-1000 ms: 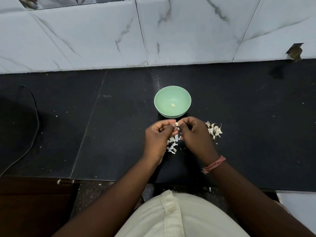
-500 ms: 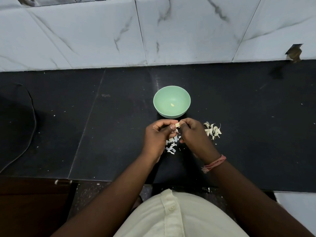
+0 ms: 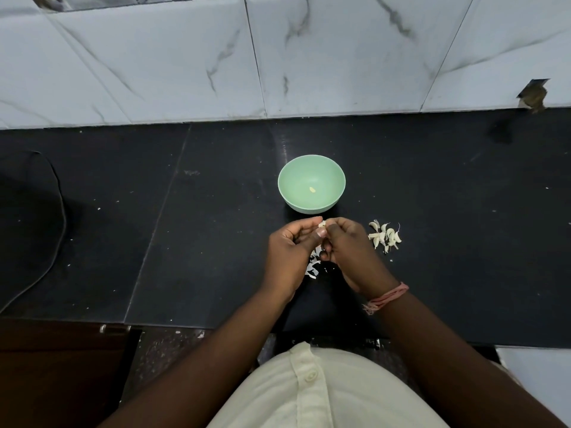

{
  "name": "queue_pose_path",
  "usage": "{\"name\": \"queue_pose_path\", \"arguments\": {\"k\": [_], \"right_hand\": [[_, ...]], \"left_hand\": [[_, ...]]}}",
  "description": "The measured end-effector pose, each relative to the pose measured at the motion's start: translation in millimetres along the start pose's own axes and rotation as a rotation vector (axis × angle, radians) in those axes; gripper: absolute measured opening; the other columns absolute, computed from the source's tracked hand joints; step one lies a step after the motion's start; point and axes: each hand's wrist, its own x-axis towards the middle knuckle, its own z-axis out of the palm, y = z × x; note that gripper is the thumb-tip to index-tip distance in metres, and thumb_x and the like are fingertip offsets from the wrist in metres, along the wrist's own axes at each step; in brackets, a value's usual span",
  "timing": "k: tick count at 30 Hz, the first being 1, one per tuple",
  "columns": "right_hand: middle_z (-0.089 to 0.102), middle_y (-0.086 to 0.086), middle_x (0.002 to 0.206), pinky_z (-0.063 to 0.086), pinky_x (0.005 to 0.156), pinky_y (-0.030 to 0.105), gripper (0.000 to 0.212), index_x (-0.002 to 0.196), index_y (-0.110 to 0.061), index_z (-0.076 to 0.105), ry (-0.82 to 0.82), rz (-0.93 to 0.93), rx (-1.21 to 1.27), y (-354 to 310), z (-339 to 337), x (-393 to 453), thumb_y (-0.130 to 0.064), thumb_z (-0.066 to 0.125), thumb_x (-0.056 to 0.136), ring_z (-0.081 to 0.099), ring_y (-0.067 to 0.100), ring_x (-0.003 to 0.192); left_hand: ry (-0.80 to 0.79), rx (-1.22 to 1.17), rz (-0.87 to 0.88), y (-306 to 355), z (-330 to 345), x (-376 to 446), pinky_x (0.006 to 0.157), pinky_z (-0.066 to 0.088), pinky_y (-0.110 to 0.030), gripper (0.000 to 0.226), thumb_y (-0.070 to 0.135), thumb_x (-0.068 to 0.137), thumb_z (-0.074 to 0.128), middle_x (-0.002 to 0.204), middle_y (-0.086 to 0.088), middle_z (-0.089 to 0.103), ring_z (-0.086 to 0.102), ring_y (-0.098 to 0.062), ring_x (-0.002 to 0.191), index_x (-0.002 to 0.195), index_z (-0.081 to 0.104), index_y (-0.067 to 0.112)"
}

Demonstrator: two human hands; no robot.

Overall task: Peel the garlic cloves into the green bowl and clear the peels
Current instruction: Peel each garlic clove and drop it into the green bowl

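1. Holding one garlic clove (image 3: 322,224) between them, the left hand (image 3: 290,251) and the right hand (image 3: 349,248) meet fingertip to fingertip just above the worktop (image 3: 216,242), directly on the near side of the green bowl (image 3: 311,183).
2. Both grips are clenched on that clove: the left thumb and forefinger pinch it from one side, and the right fingers curl onto it from the other. Only a small pale tip shows, so its long axis cannot be told.
3. The relation that matters: the bowl lies straight ahead of the pinch, away from the body, with its near rim just beyond the fingertips. Neither hand is clearly the nearer; either could carry the clove forward over the rim.
4. One peeled clove (image 3: 312,189) already sits in the bottom of the bowl, so the task looks to be at an early stage.
5. The unpeeled cloves (image 3: 384,236) lie in a small heap on the worktop just to the right of the right hand, which is the closer one for the next pick.
6. Loose peels (image 3: 312,268) lie on the worktop under and between the hands, yet to be cleared.
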Motion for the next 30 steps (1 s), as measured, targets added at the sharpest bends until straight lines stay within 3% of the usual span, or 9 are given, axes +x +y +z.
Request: {"name": "queue_pose_path", "arguments": {"k": [6,12,14,17,21,23,26,30], "right_hand": [[0.057,-0.004,0.056,0.043,0.053,0.030,0.028,0.090,-0.006,0.062,-0.019,0.016,0.005,0.0,3.8,-4.3,-0.012,0.040,0.106,0.049,0.003,0.047],[0.050,-0.001,0.060,0.046,0.057,0.035,0.026,0.083,-0.010,0.053,0.075,0.097,0.182,3.9,3.7,-3.2,-0.013,0.041,0.106,0.046,0.012,0.049],[0.056,0.001,0.065,0.052,0.062,0.039,0.018,0.091,-0.010,0.055,0.139,0.051,0.104,7.8,2.4,-2.5,-0.014,0.044,0.105,0.053,0.012,0.052],[0.066,0.010,0.082,0.059,0.062,0.033,0.010,0.100,-0.005,0.057,0.182,-0.033,0.048,9.0,-0.2,-3.4,-0.002,0.047,0.101,0.064,0.014,0.060],[0.073,0.004,0.094,0.060,0.081,0.035,0.030,0.103,-0.015,0.064,0.148,-0.213,-0.191,9.5,-0.8,-3.9,0.007,0.050,0.088,0.073,0.016,0.086],[0.072,-0.001,0.100,0.056,0.085,0.024,0.034,0.104,-0.016,0.065,0.109,-0.287,-0.269,7.9,3.0,-8.9,0.008,0.053,0.085,0.070,0.009,0.092],[0.071,-0.009,0.096,0.052,0.079,0.012,0.027,0.103,-0.019,0.067,0.094,-0.350,-0.331,7.5,8.2,-14.5,0.001,0.067,0.086,0.067,0.001,0.085],[0.074,-0.006,0.083,0.055,0.073,0.018,0.012,0.093,-0.013,0.073,0.135,-0.341,-0.281,9.5,7.3,-12.2,-0.002,0.071,0.088,0.069,0.001,0.075]], "left_hand": [[0.032,0.010,-0.017,-2.2,-3.4,2.0,0.081,0.058,-0.037,0.016,0.001,0.092,0.066,0.093,-0.017,0.076,0.069,-0.021,0.082,0.104,0.076,0.005],[0.061,-0.330,-0.197,-1.8,-5.8,3.2,0.076,0.059,-0.022,0.016,0.000,0.097,0.058,0.085,-0.011,0.074,0.071,-0.015,0.078,0.103,0.072,0.003],[0.092,-0.426,-0.237,-1.1,-8.4,4.7,0.076,0.060,-0.023,0.016,-0.001,0.097,0.057,0.086,-0.012,0.074,0.072,-0.016,0.080,0.105,0.071,0.001],[0.121,-0.458,-0.277,-1.8,-10.7,5.1,0.076,0.060,-0.023,0.018,0.000,0.097,0.058,0.083,-0.007,0.073,0.070,-0.012,0.076,0.107,0.071,0.005],[0.139,-0.456,-0.320,-3.8,-12.7,3.8,0.066,0.058,-0.018,0.016,0.006,0.095,0.061,0.074,-0.004,0.066,0.062,-0.007,0.065,0.108,0.071,0.004],[0.147,-0.457,-0.330,-3.4,-12.8,3.4,0.064,0.057,-0.018,0.016,0.007,0.095,0.062,0.073,-0.004,0.066,0.062,-0.007,0.062,0.108,0.071,0.002],[0.161,-0.465,-0.341,-0.9,-11.1,2.5,0.060,0.056,-0.017,0.011,0.008,0.095,0.064,0.071,-0.004,0.068,0.063,-0.006,0.059,0.101,0.071,0.004],[0.111,-0.430,-0.360,0.6,-12.3,1.0,0.062,0.056,-0.017,0.015,0.013,0.092,0.068,0.071,-0.003,0.068,0.061,-0.007,0.060,0.102,0.070,0.002]]}}
